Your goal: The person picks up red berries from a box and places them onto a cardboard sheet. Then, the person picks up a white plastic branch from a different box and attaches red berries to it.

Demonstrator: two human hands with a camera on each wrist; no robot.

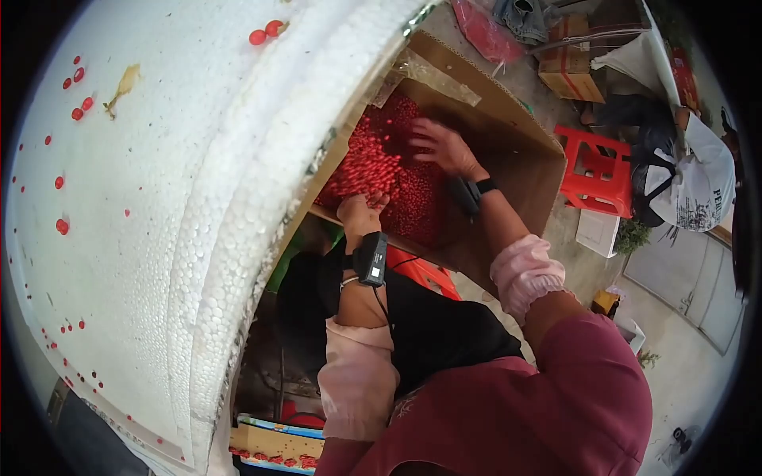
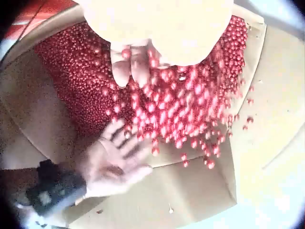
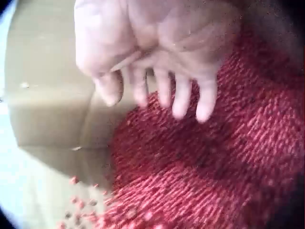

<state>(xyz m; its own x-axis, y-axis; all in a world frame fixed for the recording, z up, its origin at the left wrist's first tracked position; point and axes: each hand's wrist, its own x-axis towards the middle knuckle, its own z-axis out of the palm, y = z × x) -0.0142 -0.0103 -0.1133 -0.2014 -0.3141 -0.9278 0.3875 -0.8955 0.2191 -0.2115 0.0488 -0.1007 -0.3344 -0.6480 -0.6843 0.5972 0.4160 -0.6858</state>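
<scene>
Small red berries (image 1: pixel 417 202) lie in a deep layer in a cardboard box (image 1: pixel 508 151). The left hand (image 1: pixel 361 211) is at the box's near side with its fingers loosely extended; in the left wrist view, the left hand (image 2: pixel 131 67) has a few berries at its fingers. Around and below it, many blurred berries (image 2: pixel 176 109) are in motion, some in the air. The right hand (image 1: pixel 446 149) is over the berries farther in, fingers spread and holding nothing. In the right wrist view, the fingers of the right hand (image 3: pixel 162 62) point down above the berry layer (image 3: pixel 190 157).
A white foam slab (image 1: pixel 159 198) with scattered berries stands at the left. Clear tape (image 1: pixel 440 79) hangs on the box flap. Red plastic stools (image 1: pixel 595 170), a white box (image 1: pixel 597 232) and another cardboard box (image 1: pixel 567 59) stand beyond, near a seated person (image 1: pixel 690 174).
</scene>
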